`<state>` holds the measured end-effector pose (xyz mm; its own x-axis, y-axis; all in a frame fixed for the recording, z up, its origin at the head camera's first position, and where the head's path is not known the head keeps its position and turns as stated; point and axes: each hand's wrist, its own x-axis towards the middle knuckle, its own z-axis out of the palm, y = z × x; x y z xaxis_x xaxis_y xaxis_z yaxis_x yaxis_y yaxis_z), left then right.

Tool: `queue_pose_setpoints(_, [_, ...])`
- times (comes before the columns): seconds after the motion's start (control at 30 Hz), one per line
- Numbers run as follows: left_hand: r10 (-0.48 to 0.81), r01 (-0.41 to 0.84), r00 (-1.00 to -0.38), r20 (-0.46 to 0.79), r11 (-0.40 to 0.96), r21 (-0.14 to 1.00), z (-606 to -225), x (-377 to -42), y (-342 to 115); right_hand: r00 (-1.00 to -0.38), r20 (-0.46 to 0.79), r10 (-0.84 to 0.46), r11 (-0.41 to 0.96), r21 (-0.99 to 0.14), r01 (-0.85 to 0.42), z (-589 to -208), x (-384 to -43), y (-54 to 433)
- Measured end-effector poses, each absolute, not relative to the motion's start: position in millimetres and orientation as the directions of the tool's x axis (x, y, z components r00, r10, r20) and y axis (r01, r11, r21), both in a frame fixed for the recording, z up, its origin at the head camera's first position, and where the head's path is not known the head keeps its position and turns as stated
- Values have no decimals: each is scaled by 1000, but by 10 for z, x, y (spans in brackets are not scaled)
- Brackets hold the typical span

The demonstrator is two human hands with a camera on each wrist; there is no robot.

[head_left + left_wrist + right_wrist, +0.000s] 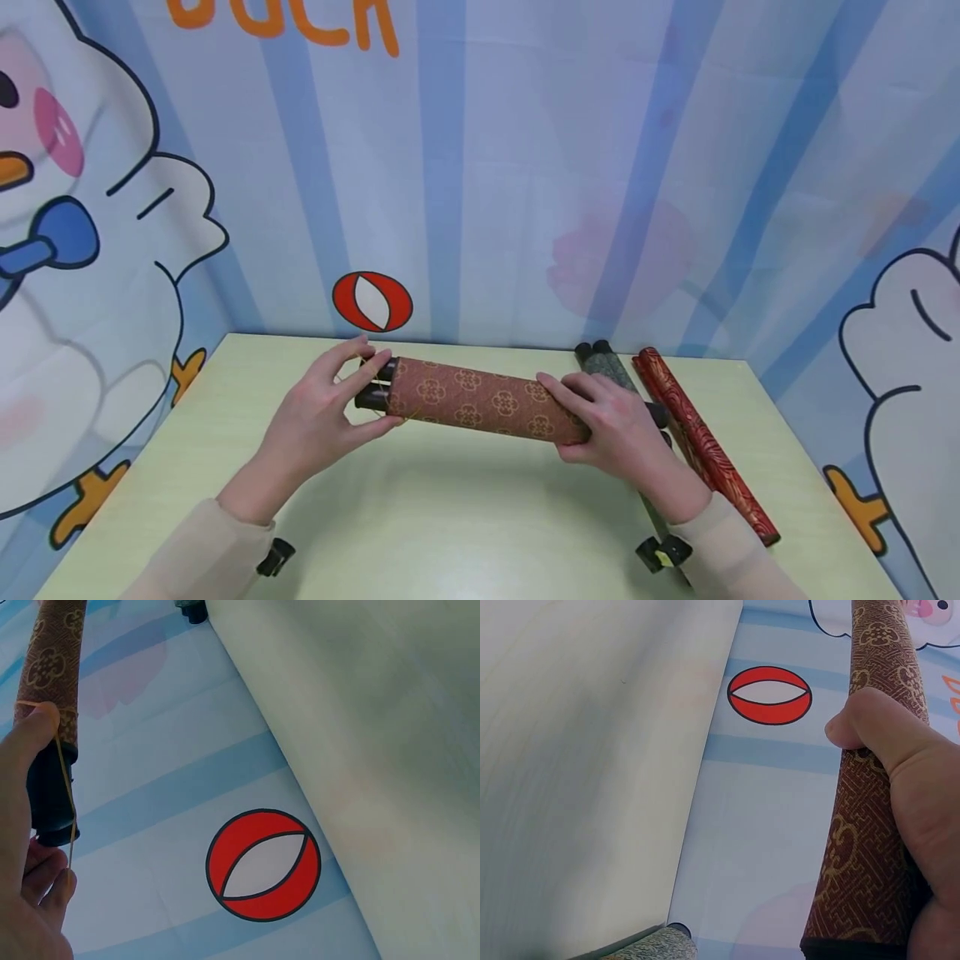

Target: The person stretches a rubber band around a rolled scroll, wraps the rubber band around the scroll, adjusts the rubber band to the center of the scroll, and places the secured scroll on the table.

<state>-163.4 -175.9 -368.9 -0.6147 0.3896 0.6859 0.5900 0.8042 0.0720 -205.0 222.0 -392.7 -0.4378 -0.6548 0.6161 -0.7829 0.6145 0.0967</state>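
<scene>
A brown scroll (480, 404) with gold flower patterns, rolled from both ends, is held level over the table. Its paired black end knobs (372, 396) point left. My right hand (611, 421) grips the scroll's right part, thumb across the patterned cloth in the right wrist view. At the other end, my left hand (322, 404) spreads thumb and fingers around the knobs. A thin yellowish rubber band (66, 776) runs stretched from the left thumb past the black knob to the fingers, and also crosses the cloth under the thumb.
A red patterned scroll (708, 442) lies slanting on the right of the pale table (450, 517). Beside it is a grey-green scroll (611, 367), partly hidden by my right hand. A striped cartoon backdrop (495, 167) stands along the table's far edge.
</scene>
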Motion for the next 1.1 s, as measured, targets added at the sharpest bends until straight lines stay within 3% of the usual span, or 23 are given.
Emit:
queue_pose_setpoints(0.2, [433, 618, -573, 696, 786, 19, -3729, -1632, -1772, -443, 620, -647, 614, 79, -786, -3940, -2049, 2220])
queue_pose_setpoints(0.7, [353, 625, -676, 647, 740, 248, -3734, -1682, -1829, -393, 623, -677, 584, 130, -801, -3942, -2077, 2163])
queue_pose_setpoints(1.1, [511, 703, -623, 592, 698, 137, -3514, -1782, -1794, -387, 605, -696, 588, 171, -790, -3906, -2059, 2141])
